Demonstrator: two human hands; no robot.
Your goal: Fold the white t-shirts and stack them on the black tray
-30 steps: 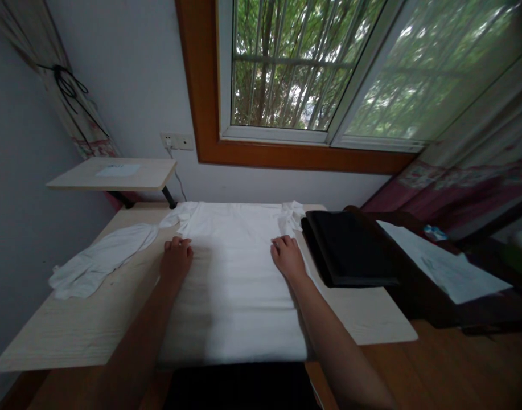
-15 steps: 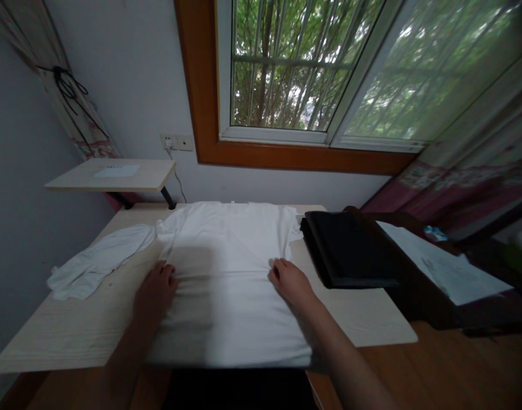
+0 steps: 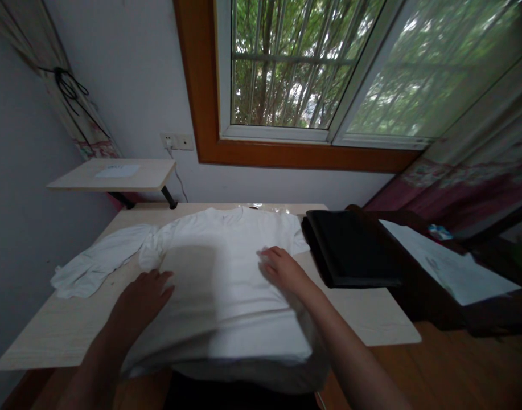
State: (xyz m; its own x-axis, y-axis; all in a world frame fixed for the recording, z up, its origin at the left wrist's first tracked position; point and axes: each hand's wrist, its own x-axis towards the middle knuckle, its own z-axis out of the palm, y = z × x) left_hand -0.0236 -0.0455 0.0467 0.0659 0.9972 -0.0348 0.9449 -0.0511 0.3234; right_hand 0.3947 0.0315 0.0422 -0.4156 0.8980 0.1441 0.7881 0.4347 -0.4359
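A white T-shirt lies spread out on the light wooden table, its neckline toward the window and its hem hanging over the front edge near my lap. My left hand is over the shirt's left side, below the left sleeve, with its fingers apart. On the right half of the shirt, my right hand rests with its fingers stretched out and loose. Neither hand grips the fabric.
Another white garment lies crumpled at the left. A black folded item sits at the table's right. Behind it is a dark surface with a paper sheet. A raised shelf stands at the back left, below the wall socket.
Both hands have let go of the shirt and their fingers have opened. The shirt has slid toward me, its hem now hanging further over the edge and its neckline lying flatter.
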